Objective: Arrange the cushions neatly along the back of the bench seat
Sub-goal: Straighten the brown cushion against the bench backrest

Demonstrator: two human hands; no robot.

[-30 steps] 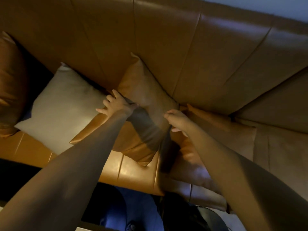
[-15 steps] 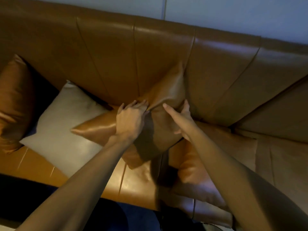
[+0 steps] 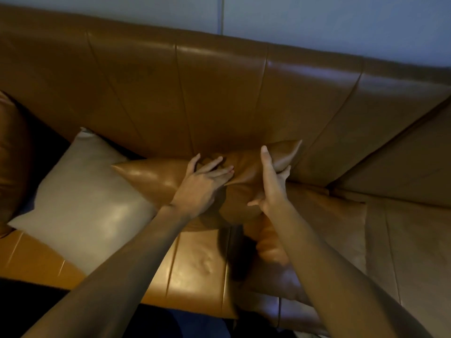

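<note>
A tan leather cushion (image 3: pixel 156 176) leans against the bench backrest (image 3: pixel 219 93) in the middle of the view. My left hand (image 3: pixel 202 184) lies flat on its front, fingers spread. My right hand (image 3: pixel 271 181) grips its right edge near the top right corner, thumb behind. A pale beige cushion (image 3: pixel 83 191) lies to its left, partly under it. Another tan cushion (image 3: pixel 324 223) lies flat on the seat to the right, under my right forearm. A fourth tan cushion (image 3: pixel 12 162) shows at the far left edge.
The tan bench seat (image 3: pixel 195 264) runs below the cushions, its front edge over a dark floor. The backrest turns a corner at the right (image 3: pixel 402 167). A pale wall (image 3: pixel 317 25) rises behind the bench.
The middle tan cushion has turned from a diamond tilt to lie wider along the backrest. Both hands moved up and right with it; my right hand now grips its right edge.
</note>
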